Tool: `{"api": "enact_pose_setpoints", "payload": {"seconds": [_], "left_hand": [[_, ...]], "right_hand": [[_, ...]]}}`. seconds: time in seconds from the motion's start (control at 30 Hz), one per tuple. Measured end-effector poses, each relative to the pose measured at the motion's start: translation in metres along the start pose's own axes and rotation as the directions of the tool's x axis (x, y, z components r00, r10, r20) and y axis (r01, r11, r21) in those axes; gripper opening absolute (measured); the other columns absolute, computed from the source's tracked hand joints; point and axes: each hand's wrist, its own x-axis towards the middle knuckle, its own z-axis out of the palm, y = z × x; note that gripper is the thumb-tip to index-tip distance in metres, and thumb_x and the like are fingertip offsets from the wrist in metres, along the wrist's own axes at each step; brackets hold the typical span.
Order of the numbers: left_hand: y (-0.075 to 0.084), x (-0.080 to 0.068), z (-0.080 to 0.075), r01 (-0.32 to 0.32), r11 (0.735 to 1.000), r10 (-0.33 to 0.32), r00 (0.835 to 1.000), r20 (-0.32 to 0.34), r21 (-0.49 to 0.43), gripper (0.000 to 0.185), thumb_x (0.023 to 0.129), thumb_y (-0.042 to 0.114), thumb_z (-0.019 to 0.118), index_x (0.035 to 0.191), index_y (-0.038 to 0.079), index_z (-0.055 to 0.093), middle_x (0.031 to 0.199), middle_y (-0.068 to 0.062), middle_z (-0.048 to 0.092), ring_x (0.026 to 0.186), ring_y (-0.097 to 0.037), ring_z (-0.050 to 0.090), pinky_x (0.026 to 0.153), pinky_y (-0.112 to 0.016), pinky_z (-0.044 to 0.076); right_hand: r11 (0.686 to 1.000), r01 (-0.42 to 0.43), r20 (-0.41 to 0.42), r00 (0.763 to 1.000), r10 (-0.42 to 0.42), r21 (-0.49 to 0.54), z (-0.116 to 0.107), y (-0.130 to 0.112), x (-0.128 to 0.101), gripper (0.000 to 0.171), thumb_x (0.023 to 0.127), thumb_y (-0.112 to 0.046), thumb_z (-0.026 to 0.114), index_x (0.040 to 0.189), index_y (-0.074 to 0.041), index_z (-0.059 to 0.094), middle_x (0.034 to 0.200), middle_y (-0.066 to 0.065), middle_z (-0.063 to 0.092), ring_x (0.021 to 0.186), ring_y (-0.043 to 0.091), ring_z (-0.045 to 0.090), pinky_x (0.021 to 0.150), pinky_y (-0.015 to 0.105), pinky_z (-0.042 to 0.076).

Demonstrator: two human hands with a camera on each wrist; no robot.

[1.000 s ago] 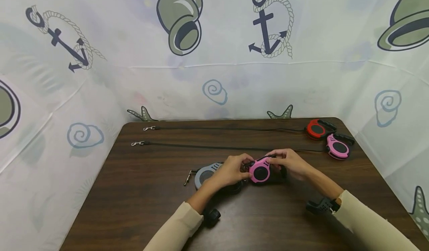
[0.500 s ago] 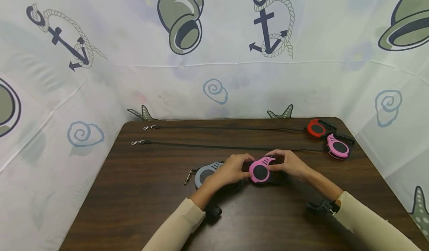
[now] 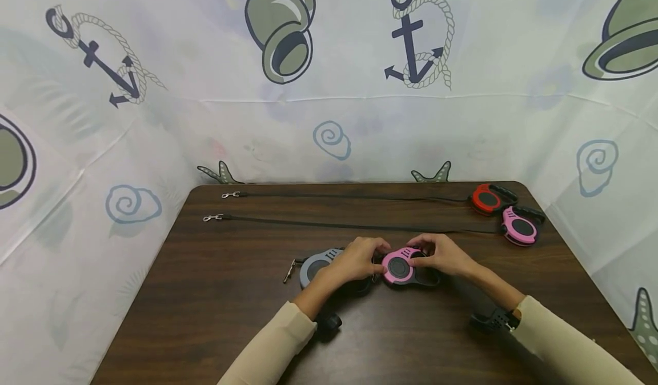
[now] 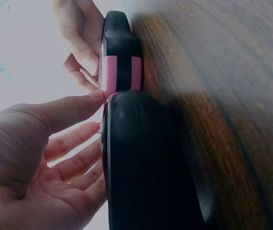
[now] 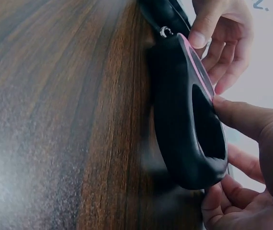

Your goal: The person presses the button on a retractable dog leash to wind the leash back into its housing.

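In my judgement, the step in hand is the careful placing or adjusting of one rounded pink-and-black plastic retractable leash (image 3: pixel 398 267). It lies flat, or almost flat, on the dark brown wood-grain table (image 3: pixel 205 316), just beside a grey-and-black plastic retractable leash (image 3: pixel 315 268), which the left arm (image 3: pixel 312 298) partly covers. The left hand (image 3: pixel 354 261) has its thumb and fingers moderately parted and lightly bent, holding the pink leash at its left edge. The right hand (image 3: pixel 443 253) pinches the same leash near the black loop handle (image 5: pixel 172 129), its thumb on the upper face. The next move probably calls for steadying the casing with one hand, while the other takes the silver metal clip (image 5: pixel 165 31) at its front. As for containers, I see only the leash casings; what is wound inside cannot be told. Farther back, a red-and-black plastic retractable leash (image 3: pixel 485 200) and a second pink-and-black leash (image 3: pixel 519 227) have their thin black cords (image 3: pixel 334 224) drawn out
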Motion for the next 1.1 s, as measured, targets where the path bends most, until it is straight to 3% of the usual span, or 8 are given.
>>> {"api": "enact_pose_setpoints", "payload": {"seconds": [0.3, 0.53, 0.73, 0.9, 1.1], "left_hand": [[0.0, -0.002, -0.001, 0.013, 0.999, -0.013, 1.0, -0.003, -0.032, 0.042, 0.093, 0.014, 0.084, 0.131, 0.004, 0.068, 0.127, -0.01, 0.074, 0.115, -0.021, 0.071, 0.1, -0.031, 0.055], [-0.012, -0.01, -0.007, 0.0, 0.997, -0.006, 0.997, -0.075, -0.079, 0.039, 0.098, 0.017, 0.078, 0.133, 0.005, 0.068, 0.122, -0.01, 0.075, 0.11, -0.021, 0.073, 0.094, -0.031, 0.058], [-0.021, -0.02, -0.015, -0.029, 0.997, 0.019, 0.99, -0.141, -0.071, 0.036, 0.102, 0.018, 0.073, 0.134, 0.003, 0.067, 0.121, -0.011, 0.076, 0.108, -0.022, 0.073, 0.093, -0.033, 0.059], [-0.027, -0.031, -0.024, -0.037, 0.995, 0.021, 0.985, -0.172, -0.087, 0.035, 0.104, 0.017, 0.071, 0.135, 0.002, 0.067, 0.119, -0.01, 0.076, 0.109, -0.022, 0.073, 0.095, -0.039, 0.058], [-0.041, -0.045, -0.038, -0.022, 0.995, 0.0, 0.975, -0.223, -0.099, 0.035, 0.105, 0.019, 0.069, 0.137, 0.003, 0.066, 0.125, -0.012, 0.074, 0.113, -0.023, 0.072, 0.1, -0.044, 0.057]], "right_hand": [[0.993, 0.004, -0.049, 0.999, -0.009, -0.115, -0.001, -0.002, -0.002, 0.04, 0.088, -0.027, 0.088, 0.12, -0.007, 0.076, 0.097, 0.006, 0.062, 0.085, 0.019, 0.055, 0.07, 0.027, 0.044], [0.992, 0.038, -0.02, 0.999, -0.041, -0.119, -0.016, 0.0, -0.006, 0.041, 0.091, -0.029, 0.086, 0.125, -0.01, 0.073, 0.113, 0.006, 0.068, 0.097, 0.023, 0.063, 0.079, 0.028, 0.053], [0.99, 0.084, -0.014, 0.996, -0.086, -0.116, -0.032, 0.004, -0.008, 0.044, 0.092, -0.025, 0.085, 0.129, -0.005, 0.071, 0.12, 0.011, 0.071, 0.106, 0.03, 0.069, 0.088, 0.044, 0.06], [0.986, 0.084, -0.004, 0.996, -0.085, -0.141, -0.045, 0.006, -0.007, 0.046, 0.093, -0.026, 0.084, 0.132, -0.005, 0.07, 0.127, 0.012, 0.071, 0.117, 0.036, 0.067, 0.098, 0.056, 0.056], [0.981, 0.053, 0.004, 0.999, -0.053, -0.187, -0.065, 0.011, -0.008, 0.049, 0.094, -0.031, 0.083, 0.136, -0.01, 0.069, 0.135, 0.009, 0.07, 0.125, 0.034, 0.064, 0.104, 0.059, 0.051]]}}
